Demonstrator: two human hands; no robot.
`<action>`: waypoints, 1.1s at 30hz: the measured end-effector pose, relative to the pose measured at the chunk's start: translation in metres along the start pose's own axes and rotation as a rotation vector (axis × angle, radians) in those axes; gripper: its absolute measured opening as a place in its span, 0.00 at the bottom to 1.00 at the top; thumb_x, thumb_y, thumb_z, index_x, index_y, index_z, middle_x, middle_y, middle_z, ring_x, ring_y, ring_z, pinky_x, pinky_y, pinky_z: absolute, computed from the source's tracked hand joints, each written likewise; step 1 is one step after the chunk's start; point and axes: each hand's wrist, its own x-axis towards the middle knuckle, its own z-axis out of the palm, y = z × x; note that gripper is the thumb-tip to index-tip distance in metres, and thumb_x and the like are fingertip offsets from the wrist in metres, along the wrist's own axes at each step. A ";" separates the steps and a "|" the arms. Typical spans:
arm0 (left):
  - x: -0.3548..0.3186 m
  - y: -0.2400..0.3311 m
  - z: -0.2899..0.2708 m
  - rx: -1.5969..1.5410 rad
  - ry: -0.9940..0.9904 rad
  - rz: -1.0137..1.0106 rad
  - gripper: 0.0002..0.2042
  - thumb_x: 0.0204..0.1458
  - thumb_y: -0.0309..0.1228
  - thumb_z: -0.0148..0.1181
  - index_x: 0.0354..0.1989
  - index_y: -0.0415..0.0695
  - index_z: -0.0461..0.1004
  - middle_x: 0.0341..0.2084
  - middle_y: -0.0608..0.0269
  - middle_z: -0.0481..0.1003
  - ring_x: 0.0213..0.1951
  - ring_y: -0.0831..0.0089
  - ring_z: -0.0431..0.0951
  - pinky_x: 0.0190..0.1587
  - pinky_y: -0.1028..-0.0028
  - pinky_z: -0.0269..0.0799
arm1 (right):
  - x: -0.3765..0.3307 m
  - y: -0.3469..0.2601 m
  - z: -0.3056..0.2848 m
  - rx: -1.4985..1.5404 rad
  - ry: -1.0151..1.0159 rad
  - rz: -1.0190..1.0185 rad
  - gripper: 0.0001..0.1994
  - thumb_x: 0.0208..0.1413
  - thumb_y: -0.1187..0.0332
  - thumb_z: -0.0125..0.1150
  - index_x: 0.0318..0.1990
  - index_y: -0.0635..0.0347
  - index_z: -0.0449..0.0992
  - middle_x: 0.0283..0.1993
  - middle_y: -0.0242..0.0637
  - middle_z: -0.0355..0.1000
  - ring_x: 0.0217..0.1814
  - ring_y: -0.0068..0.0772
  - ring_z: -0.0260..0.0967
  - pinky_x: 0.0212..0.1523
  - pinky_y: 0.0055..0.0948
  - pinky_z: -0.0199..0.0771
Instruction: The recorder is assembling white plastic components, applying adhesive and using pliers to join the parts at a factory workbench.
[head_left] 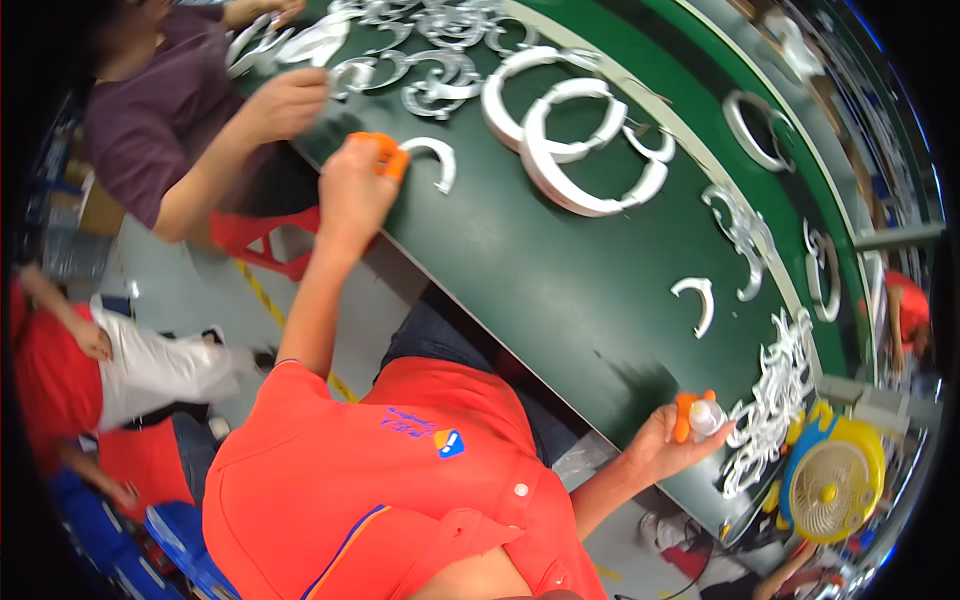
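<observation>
White arc (447, 160) meets curled left fingers (366, 160), grip unclear; right fingers (717, 437) hold a clear container (707, 418), contents indistinct.

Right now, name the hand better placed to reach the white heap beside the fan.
Probably the right hand: close beside the white heap, though holding a pale object. The left hand is farther off, by a curved white piece.

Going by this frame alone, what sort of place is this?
Probably a factory assembly line: a green workbench with a heap of curved white parts, what looks like a conveyor running alongside, and a co-worker at the same bench.
</observation>
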 end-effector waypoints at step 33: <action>-0.062 0.191 0.035 -0.142 -0.497 1.048 0.11 0.39 0.28 0.58 0.34 0.42 0.72 0.30 0.59 0.67 0.31 0.66 0.72 0.22 0.71 0.71 | 0.001 -0.011 -0.005 0.074 -0.011 0.015 0.22 0.55 0.55 0.55 0.40 0.71 0.68 0.26 0.35 0.67 0.14 0.17 0.51 0.10 0.15 0.48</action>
